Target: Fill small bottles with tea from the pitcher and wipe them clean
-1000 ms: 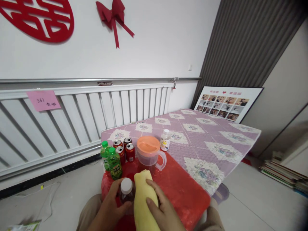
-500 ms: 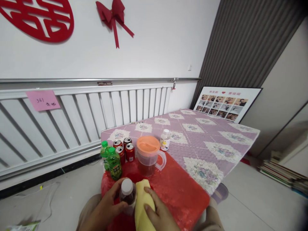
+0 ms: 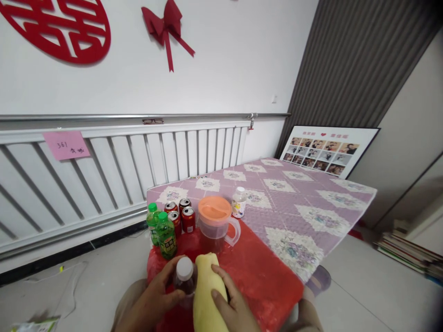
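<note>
My left hand (image 3: 162, 290) curls round a clear bottle (image 3: 185, 276) with a white cap and dark liquid inside; the bottle is upright. In my right hand (image 3: 231, 299) is a bunched, pale yellow cloth (image 3: 207, 295), its upper end standing close against the bottle's right side. The cloth's lower part runs out of the frame. Just beyond my hands, a lidded plastic pitcher (image 3: 212, 235) with an orange lid and clear handle holds dark liquid. Two green-capped bottles (image 3: 166, 237) stand to the left of it, beside several red cans (image 3: 188, 220).
A red cover (image 3: 263, 272) lies over the near surface. Behind it spreads a larger surface under a purple floral cloth (image 3: 294, 210), with a small white-capped bottle (image 3: 238, 203) near the pitcher. A white radiator (image 3: 128, 161) runs along the wall; a photo board (image 3: 321, 147) leans at the back right.
The yellow cloth has risen slightly beside the bottle, with my right hand still on it. My left hand keeps its hold on the bottle. The whole view has shifted a little.
</note>
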Tool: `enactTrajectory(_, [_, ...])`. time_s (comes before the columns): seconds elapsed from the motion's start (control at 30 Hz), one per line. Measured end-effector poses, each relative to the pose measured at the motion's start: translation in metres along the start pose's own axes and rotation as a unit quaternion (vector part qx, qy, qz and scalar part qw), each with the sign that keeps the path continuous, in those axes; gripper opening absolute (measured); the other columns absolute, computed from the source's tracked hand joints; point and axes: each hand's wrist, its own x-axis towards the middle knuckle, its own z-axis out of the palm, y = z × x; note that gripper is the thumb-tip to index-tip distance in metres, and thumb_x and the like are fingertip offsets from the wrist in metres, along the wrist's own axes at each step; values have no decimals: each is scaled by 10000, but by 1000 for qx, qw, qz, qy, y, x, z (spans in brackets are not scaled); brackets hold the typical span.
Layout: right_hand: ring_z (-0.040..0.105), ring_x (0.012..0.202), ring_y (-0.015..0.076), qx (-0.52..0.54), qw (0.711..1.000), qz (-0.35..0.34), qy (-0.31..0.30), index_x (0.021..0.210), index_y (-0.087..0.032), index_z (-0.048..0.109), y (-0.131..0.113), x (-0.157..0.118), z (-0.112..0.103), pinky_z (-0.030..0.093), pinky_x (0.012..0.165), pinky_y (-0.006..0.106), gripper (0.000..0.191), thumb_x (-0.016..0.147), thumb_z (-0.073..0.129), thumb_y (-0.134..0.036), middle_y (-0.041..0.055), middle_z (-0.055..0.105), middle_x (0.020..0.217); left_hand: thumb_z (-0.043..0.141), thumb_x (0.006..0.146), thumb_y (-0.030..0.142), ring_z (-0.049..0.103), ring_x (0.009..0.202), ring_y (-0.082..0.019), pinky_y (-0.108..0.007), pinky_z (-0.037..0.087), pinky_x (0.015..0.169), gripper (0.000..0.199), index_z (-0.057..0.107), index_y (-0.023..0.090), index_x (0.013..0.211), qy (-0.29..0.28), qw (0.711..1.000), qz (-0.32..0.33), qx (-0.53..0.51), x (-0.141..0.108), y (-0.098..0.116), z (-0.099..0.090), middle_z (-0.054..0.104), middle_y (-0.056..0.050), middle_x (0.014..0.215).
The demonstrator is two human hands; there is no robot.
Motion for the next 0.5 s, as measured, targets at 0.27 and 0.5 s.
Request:
enactTrajectory(0.27, [466, 1345, 261, -104, 995, -6, -5, 1399, -138, 479, 35, -2, 0, 329, 1137, 393, 624, 838, 558, -401, 143, 492, 1464, 775, 669, 548, 395, 1392, -326, -464, 324, 1146, 866, 442, 229, 1402, -88, 991, 35, -95, 13, -11, -11, 483, -122, 1478])
enactTrajectory(0.5, [474, 1340, 252, -81, 995, -6, 50, 1400, -187, 483, 12, -3, -5, 353, 1124, 380, 619, 828, 573, -406, 111, 502, 1465, 850, 555, 364, 359, 1404, -372, -480, 321, 1154, 1013, 360, 223, 1430, 142, 981, 15, 132, -5, 3, 21, 460, -143, 1467])
